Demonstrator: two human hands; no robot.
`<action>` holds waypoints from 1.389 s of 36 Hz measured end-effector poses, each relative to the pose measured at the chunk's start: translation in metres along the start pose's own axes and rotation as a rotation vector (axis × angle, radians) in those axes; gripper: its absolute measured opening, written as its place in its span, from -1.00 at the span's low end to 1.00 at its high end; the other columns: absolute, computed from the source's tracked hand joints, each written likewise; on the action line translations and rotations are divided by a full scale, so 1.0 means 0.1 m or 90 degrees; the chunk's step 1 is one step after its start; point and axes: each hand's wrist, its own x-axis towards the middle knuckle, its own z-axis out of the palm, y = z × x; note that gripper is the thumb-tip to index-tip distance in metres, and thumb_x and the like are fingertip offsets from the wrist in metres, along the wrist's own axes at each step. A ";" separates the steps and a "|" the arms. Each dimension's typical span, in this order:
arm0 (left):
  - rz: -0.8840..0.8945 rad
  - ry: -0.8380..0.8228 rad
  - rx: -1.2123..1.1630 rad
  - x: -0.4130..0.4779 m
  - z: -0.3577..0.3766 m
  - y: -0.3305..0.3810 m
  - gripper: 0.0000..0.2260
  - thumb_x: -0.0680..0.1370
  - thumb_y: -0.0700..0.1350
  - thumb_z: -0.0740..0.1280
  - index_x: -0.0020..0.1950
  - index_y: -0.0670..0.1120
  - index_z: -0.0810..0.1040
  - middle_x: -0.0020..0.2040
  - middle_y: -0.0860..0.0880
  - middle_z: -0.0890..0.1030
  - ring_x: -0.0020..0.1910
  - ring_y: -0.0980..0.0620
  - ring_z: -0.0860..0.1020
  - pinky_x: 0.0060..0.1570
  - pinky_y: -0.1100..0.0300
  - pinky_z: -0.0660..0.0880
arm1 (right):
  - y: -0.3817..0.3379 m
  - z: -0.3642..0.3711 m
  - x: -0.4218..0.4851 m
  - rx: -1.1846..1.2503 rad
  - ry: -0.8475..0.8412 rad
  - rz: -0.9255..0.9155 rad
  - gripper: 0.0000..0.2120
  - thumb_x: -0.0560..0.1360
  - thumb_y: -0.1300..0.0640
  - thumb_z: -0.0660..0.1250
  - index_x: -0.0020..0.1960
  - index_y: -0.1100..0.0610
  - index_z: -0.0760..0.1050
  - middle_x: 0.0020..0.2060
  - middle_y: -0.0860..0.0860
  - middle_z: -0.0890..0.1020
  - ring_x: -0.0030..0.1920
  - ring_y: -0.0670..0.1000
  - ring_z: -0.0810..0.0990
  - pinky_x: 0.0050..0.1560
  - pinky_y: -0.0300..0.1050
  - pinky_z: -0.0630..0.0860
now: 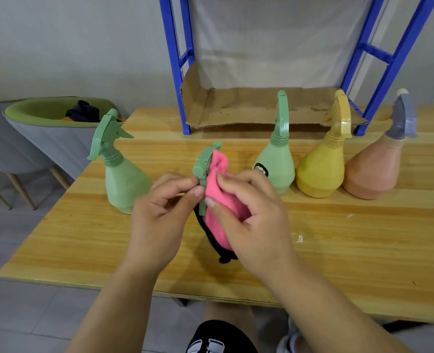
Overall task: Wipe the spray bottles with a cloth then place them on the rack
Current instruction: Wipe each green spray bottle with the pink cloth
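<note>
A grey-green chair (45, 138) stands beside the wooden table (338, 238).

left hand (157, 215) pinches green sprayer head (202, 161) | right hand (256, 217) holds pink cloth (220, 163) against it

A single wide-angle camera sits on my head, facing forward and down, close over my left hand (160, 215) and right hand (251, 212), with the table (338, 250) under them and the rack (174, 59) farther off.

Before the blue metal rack (175, 59), five pear-shaped plastic spray bottles were counted: three green (124, 182) (204, 164) (278, 164), one yellow (320, 174), one peach (374, 174); one pink cloth (221, 197).
</note>
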 end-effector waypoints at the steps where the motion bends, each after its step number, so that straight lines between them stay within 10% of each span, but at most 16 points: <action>1: 0.001 -0.002 0.002 0.00 0.00 0.00 -0.87 0.39 -0.02 0.39 -0.11 0.06 0.69 -0.20 0.11 0.59 -0.12 0.09 0.54 -0.06 0.24 0.49 | 0.01 0.00 -0.03 0.000 -0.010 -0.010 -0.69 0.40 0.30 0.47 0.14 0.28 0.59 -0.04 0.02 0.53 0.01 -0.19 0.50 0.04 -0.42 0.42; 15: -0.014 0.046 0.018 -0.02 0.04 -0.03 -0.84 0.32 0.06 0.43 -0.11 0.20 0.66 -0.23 0.18 0.56 -0.22 0.17 0.49 -0.14 0.23 0.43 | 0.01 -0.17 0.15 0.000 0.048 0.075 -0.66 0.41 0.23 0.45 0.18 0.14 0.58 0.00 -0.23 0.47 0.06 -0.33 0.47 0.11 -0.46 0.38; 22: -0.007 0.050 0.062 0.01 0.04 0.00 -0.81 0.38 -0.03 0.43 -0.14 0.29 0.62 -0.20 0.20 0.58 -0.19 0.19 0.50 -0.09 0.16 0.45 | 0.03 -0.04 0.18 -0.061 0.024 0.019 -0.71 0.41 0.28 0.47 0.13 0.25 0.60 -0.07 0.01 0.50 -0.01 -0.17 0.49 0.10 -0.45 0.39; 30: -0.034 0.085 0.056 -0.03 0.10 0.04 -0.83 0.37 -0.04 0.42 -0.09 0.18 0.58 -0.16 0.16 0.59 -0.17 0.29 0.54 -0.10 0.39 0.46 | 0.12 -0.17 0.15 -0.087 -0.079 0.216 -0.70 0.48 0.14 0.41 0.21 0.08 0.57 -0.02 -0.07 0.49 -0.01 -0.16 0.49 0.04 -0.51 0.35; 37: -0.140 0.089 0.020 -0.13 0.09 -0.05 -0.68 0.35 0.04 0.49 0.05 0.09 0.51 0.00 -0.01 0.61 -0.06 0.18 0.58 -0.13 0.35 0.51 | 0.09 -0.31 0.04 0.023 -0.058 0.293 -0.79 0.48 0.13 0.40 -0.06 -0.12 0.41 -0.03 -0.08 0.56 -0.01 -0.02 0.58 -0.07 -0.03 0.54; 50: -0.168 -0.020 0.033 -0.46 0.31 0.02 -0.68 0.25 0.21 0.38 -0.07 0.13 0.64 -0.10 0.06 0.59 -0.21 0.22 0.51 -0.17 0.27 0.47 | 0.02 -0.52 -0.14 0.316 -0.082 0.330 -0.73 0.33 0.24 0.39 -0.28 -0.14 0.48 -0.08 -0.18 0.63 -0.04 -0.13 0.61 -0.08 -0.16 0.55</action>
